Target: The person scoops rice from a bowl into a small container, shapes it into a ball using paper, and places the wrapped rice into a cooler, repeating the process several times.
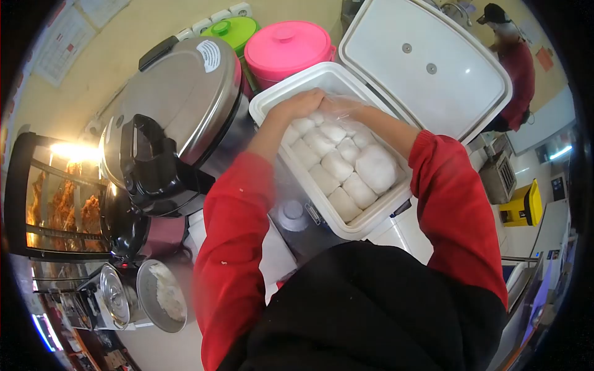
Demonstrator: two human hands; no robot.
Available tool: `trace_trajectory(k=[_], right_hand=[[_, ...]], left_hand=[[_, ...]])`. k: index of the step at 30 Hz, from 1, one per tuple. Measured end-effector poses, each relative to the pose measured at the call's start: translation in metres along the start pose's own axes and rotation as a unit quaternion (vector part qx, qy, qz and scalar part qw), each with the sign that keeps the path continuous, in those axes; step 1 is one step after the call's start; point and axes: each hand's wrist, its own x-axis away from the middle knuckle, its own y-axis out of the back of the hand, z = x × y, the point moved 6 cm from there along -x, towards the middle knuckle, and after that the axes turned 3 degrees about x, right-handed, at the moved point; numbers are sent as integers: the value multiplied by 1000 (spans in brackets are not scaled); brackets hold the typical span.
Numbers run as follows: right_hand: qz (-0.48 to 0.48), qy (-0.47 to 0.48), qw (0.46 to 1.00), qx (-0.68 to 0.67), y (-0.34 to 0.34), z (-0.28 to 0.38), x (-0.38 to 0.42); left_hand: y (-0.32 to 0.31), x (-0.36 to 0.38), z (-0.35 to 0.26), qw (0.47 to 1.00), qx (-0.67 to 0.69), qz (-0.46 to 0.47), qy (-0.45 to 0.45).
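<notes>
Both my hands reach into the far end of a white cooler box (343, 230). It is filled with rounded white bundles (337, 166) packed in rows, with a larger one (376, 168) on top at the right. Clear plastic bag film (339, 104) shows at the far end, around my hands. My left hand (303, 103) is closed at the film, its fingers bent together. Beside it, almost touching, is my right hand (348, 111), its fingers hidden by film and glare. The cooler's lid (427, 59) stands tilted open at the right.
Left of the cooler stands a large steel rice cooker (170, 93), its lid closed. Behind are a pink lidded container (288, 49) and a green one (232, 31). A lit food warmer (65, 198) and a pot with white remnants (164, 297) are farther left. Another person (516, 74) stands at the far right.
</notes>
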Motion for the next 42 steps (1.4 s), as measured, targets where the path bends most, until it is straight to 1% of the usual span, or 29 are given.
trace_trajectory(k=[2,3,4,5,6,8,9,11,12,14,17,19,20,23,24,25,26,27,29,30,32,33,36,38,39,40,42], right_hand=[[15,46,992,119,6,-1,5],[42,81,978,186,15,10,17],[70,116,958,253,23,23,27],[133,13,945,299,35,43,48],[197,-91,915,341,43,63,77],[227,-64,944,231,40,81,117],[242,-28,943,228,36,74,122],[267,50,935,228,26,55,126],[277,43,929,244,26,46,130],[294,26,916,272,23,42,140],[355,-56,879,314,28,56,142],[311,-34,910,272,27,43,148],[289,-22,924,250,27,48,148],[278,-131,905,293,38,60,144],[191,-71,949,242,44,65,133],[101,-7,977,186,53,66,122],[1,-6,982,191,64,69,105],[-98,-8,977,191,71,72,88],[-207,109,954,189,74,77,54],[-261,168,932,185,71,80,46],[-204,54,928,307,46,69,32],[-173,-5,915,366,36,60,27],[-133,-97,851,499,3,13,17],[-124,-7,829,545,-8,5,11],[-121,39,815,565,-12,8,11],[-133,10,844,520,-10,5,12],[-154,-47,891,424,-9,3,15]], left_hand=[[-8,-4,2,999,-42,20,-3],[-11,-4,1,998,-61,30,-3],[-14,-5,0,991,-133,31,-5],[-17,-3,-9,979,-201,32,-7],[-20,0,-14,964,-265,33,-7],[-26,-1,-16,936,-343,65,-32],[-29,-3,-15,919,-384,80,-47],[-28,-2,-10,937,-344,38,-57],[-26,-1,-10,945,-322,16,-61],[-27,-2,-8,943,-327,31,-49],[-26,-2,-8,941,-332,29,-57],[-28,-2,-4,941,-333,28,-59],[-28,-2,-4,940,-334,31,-55],[-26,-4,-6,941,-333,56,-28],[-25,-3,-6,941,-330,69,-17],[-21,-1,-6,950,-307,58,5],[-17,0,-7,957,-284,48,26],[-17,2,-6,964,-260,41,47],[-23,-5,0,965,-257,46,30],[-21,-6,-1,965,-258,48,22],[-19,1,-4,975,-211,58,47],[-17,4,-5,979,-186,63,59],[-17,6,-2,982,-182,44,22],[-30,-6,21,974,-204,16,-96],[-30,-2,20,964,-216,1,-155],[-28,-3,25,975,-172,-4,-139],[-11,17,5,991,-82,-13,-106]])
